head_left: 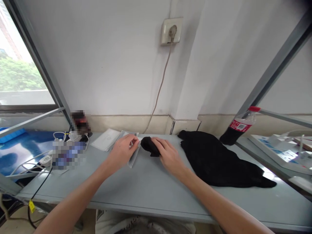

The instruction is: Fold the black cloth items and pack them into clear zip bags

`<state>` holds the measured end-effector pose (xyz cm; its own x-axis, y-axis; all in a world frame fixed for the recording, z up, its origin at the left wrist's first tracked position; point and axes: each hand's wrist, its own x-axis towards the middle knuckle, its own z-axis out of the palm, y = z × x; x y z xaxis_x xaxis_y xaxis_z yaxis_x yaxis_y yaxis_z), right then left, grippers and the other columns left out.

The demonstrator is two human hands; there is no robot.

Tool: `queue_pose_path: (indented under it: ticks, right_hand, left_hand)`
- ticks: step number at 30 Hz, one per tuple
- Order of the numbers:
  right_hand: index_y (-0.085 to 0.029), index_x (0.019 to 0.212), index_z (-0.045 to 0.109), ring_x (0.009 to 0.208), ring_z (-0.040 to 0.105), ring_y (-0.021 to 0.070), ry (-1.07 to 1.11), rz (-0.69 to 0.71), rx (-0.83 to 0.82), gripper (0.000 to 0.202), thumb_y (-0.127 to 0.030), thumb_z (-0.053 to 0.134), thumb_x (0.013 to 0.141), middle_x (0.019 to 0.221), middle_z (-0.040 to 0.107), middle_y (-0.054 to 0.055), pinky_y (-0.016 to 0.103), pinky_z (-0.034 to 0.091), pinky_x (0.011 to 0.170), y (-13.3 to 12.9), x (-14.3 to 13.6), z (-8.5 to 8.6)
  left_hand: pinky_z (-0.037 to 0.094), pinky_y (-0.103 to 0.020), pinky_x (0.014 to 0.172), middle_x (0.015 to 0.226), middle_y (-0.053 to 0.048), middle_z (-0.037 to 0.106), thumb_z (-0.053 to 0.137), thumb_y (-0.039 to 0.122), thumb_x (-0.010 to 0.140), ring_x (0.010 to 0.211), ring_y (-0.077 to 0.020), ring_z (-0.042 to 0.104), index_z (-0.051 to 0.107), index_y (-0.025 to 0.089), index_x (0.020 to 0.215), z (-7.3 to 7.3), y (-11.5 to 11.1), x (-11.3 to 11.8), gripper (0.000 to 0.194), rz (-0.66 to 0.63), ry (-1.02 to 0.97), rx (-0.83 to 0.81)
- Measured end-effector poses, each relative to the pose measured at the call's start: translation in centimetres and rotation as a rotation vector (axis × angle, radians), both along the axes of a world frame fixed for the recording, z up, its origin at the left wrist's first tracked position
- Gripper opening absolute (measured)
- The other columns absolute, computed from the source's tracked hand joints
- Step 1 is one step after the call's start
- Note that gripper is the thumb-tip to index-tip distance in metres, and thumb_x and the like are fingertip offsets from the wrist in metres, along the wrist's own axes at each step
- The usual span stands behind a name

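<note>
Near the back middle of the grey table, my right hand (pixel 167 152) is wrapped round a small bundle of black cloth (pixel 147 145). Just left of it, my left hand (pixel 124 148) has its thumb and forefinger pinched on a small whitish piece at the bundle's left end. Under and beside my left hand lies a clear plastic bag (pixel 133 160), partly hidden by the fingers. A larger black garment (pixel 219 159) is spread flat to the right of my right hand.
White flat packets (pixel 106 139) lie left of my hands. A cola bottle (pixel 239 126) leans at the back right. Chargers and white cables (pixel 46 160) are at the left. A cord hangs from the wall socket (pixel 165 32). Metal posts flank the table (pixel 146 195).
</note>
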<state>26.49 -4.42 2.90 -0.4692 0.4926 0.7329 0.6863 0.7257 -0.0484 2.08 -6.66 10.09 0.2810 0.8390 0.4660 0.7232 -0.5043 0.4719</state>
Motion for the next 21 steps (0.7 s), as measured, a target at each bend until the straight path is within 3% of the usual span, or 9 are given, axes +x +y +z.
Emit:
queue_pose_path:
  ticks: [5,11,16,21]
  right_hand:
    - [-0.02,0.156,0.042,0.118,0.062,0.0306,-0.043,0.115,-0.086,0.08,0.006,0.037,0.081,0.145,0.061,0.015,0.05,0.056,0.101,-0.3,-0.3,0.0]
    - [-0.022,0.14,0.058,0.114,0.068,0.0254,0.153,0.292,-0.334,0.067,0.001,0.042,0.078,0.126,0.072,0.01,0.043,0.058,0.098,-0.2,-0.2,0.3]
    - [-0.024,0.131,0.065,0.115,0.07,0.0256,0.298,0.153,-0.358,0.054,-0.005,0.045,0.084,0.127,0.074,0.008,0.042,0.056,0.1,0.4,1.0,0.8]
    - [-0.024,0.123,0.066,0.099,0.073,0.0278,0.394,-0.056,-0.287,0.038,-0.015,0.05,0.09,0.11,0.078,0.008,0.039,0.057,0.085,0.4,1.3,0.3]
  left_hand:
    - [0.049,-0.03,0.078,0.096,-0.001,0.069,0.046,0.033,0.108,0.09,-0.0187,0.064,0.065,0.023,0.097,0.3,-0.2,0.5,0.023,-0.008,0.026,0.077]
    - [0.049,-0.032,0.083,0.102,-0.003,0.068,0.044,0.034,0.109,0.095,-0.0199,0.063,0.063,0.023,0.099,0.1,-0.2,0.5,0.024,-0.068,0.052,0.09]
    - [0.051,-0.032,0.081,0.101,-0.002,0.067,0.042,0.032,0.11,0.089,-0.0184,0.063,0.059,0.026,0.117,-0.5,-1.0,0.4,0.018,-0.146,0.033,0.038]
    - [0.049,-0.03,0.074,0.107,-0.006,0.06,0.029,0.006,0.104,0.082,-0.0178,0.058,0.059,0.023,0.115,-0.8,-1.5,0.2,0.036,-0.192,0.27,0.144]
